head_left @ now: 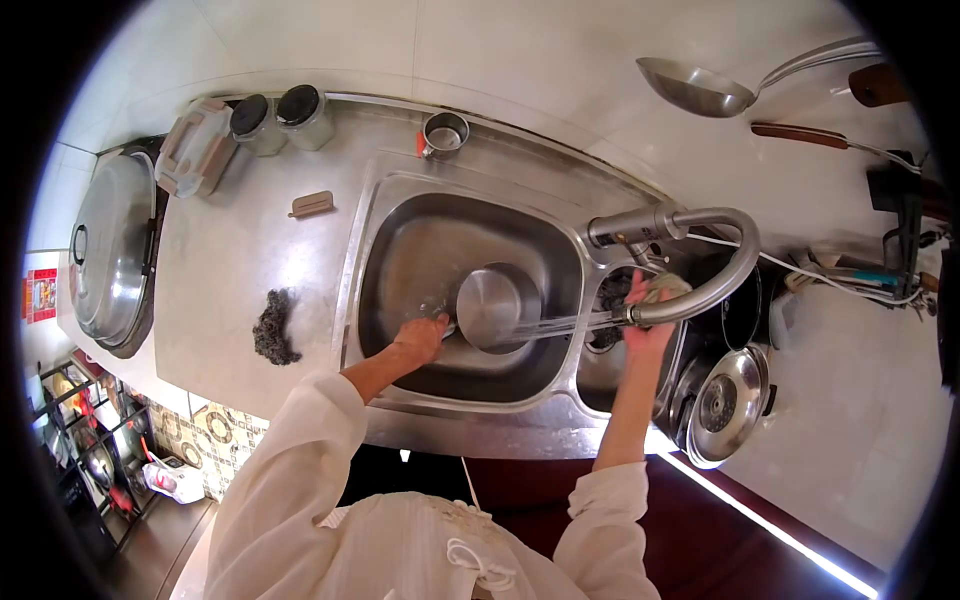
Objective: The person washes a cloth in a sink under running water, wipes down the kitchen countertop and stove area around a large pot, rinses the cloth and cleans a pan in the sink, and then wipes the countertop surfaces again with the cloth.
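My left hand (pixel 422 340) is closed around the short handle of a round metal pan (pixel 492 300) in the large sink basin (pixel 410 240). Water streams sideways into the pan from the curved metal faucet (pixel 740 270). Over the small basin (pixel 597 375), my right hand (pixel 648 335) is partly covered by the faucet's spout. A pale, crumpled item (pixel 662 289) shows against its fingers; its kind is unclear. Just left of those fingers, a dark steel-wool scrubber (pixel 608 292) lies in the small basin.
Another dark scrubber (pixel 275 328) and a brown flat piece (pixel 311 204) lie on the left counter. A metal cup (pixel 444 133) stands behind the sink, jars (pixel 302 118) at back left. Pots and a shiny lid (pixel 728 405) crowd the right; a ladle (pixel 697 88) hangs above.
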A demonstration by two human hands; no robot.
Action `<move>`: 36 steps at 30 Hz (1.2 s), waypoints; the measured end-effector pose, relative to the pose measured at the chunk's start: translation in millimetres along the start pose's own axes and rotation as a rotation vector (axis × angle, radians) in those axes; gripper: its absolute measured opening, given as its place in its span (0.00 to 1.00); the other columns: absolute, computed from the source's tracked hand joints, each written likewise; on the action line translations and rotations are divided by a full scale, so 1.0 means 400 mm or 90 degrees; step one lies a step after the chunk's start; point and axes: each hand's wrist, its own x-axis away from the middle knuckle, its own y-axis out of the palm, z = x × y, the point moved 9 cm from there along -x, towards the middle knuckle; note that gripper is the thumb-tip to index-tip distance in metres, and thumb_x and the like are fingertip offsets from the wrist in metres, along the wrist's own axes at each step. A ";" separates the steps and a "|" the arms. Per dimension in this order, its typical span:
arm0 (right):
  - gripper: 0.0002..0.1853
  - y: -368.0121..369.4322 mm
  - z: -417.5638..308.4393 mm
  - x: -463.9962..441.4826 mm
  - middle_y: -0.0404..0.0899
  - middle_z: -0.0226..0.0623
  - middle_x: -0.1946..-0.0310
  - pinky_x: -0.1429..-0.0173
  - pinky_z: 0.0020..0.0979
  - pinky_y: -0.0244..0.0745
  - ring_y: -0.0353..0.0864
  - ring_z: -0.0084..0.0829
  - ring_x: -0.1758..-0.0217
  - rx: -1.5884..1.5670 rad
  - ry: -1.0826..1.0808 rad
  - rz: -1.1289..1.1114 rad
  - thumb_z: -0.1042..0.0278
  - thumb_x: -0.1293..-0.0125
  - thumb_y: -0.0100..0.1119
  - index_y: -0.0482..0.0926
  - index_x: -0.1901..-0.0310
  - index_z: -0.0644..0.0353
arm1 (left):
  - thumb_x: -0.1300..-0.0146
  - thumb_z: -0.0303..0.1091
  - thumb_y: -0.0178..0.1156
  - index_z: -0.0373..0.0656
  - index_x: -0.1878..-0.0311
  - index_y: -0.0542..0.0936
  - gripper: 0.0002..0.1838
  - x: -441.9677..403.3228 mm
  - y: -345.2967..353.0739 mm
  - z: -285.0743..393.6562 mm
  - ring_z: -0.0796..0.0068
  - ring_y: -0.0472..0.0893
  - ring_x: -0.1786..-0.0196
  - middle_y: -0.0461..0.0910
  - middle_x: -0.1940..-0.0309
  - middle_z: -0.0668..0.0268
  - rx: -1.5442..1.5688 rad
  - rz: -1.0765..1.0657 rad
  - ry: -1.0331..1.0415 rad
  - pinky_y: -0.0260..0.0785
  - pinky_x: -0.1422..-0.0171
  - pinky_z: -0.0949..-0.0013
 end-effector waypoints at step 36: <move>0.07 0.066 0.864 0.202 0.65 0.27 0.83 0.87 0.23 0.45 0.58 0.20 0.88 0.323 0.353 0.060 0.63 0.40 0.55 0.70 0.72 0.54 | 0.46 0.33 0.62 0.40 0.67 0.84 0.08 -0.010 -0.410 0.077 0.71 0.80 0.66 0.83 0.70 0.64 0.546 0.069 0.214 0.72 0.60 0.68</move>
